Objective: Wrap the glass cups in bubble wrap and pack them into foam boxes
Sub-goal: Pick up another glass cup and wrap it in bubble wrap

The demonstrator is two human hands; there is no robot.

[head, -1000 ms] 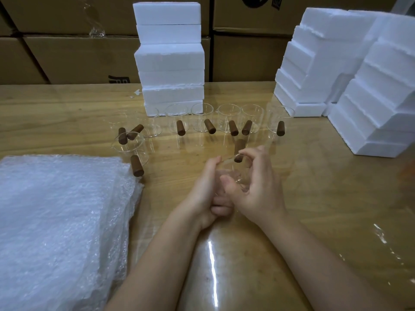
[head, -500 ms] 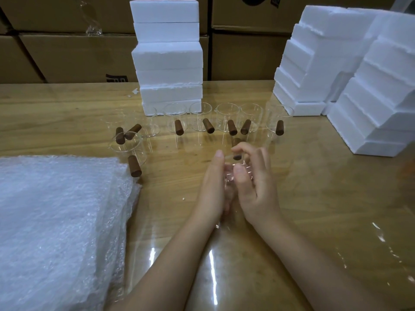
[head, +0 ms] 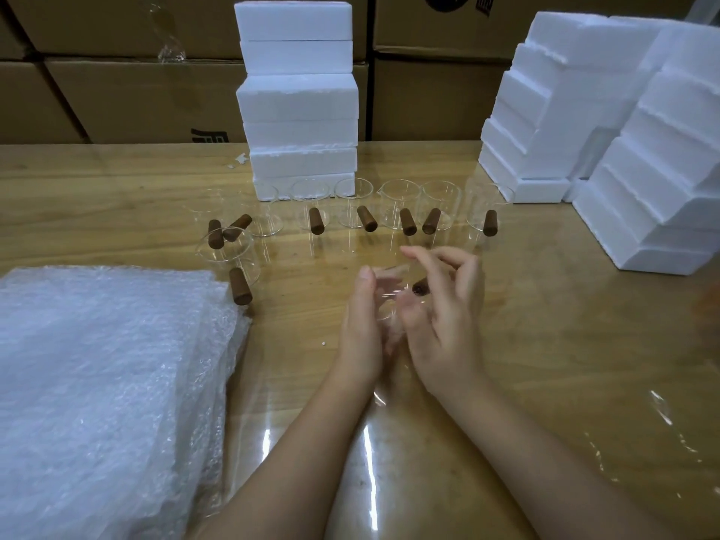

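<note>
Head view: clear glass cup [head: 390,300] with a brown wooden handle, between both hands above the glossy wooden bench [head: 545,344]. Left hand [head: 360,333] fingers straight, pressed to its side. Right hand [head: 448,329] fingers curled, seemingly pinching the rim. Light, slippery, fragile; grip the body.

A wooden table [head: 545,344] with a glossy clear cover lies under the left hand [head: 360,337] and the right hand [head: 444,329]. Far beyond both hands, brown cardboard cartons [head: 117,99] stand stacked like a wall behind the table's back edge. Nearer than the hands, bright streaks of light [head: 370,481] shine on the cover.
</note>
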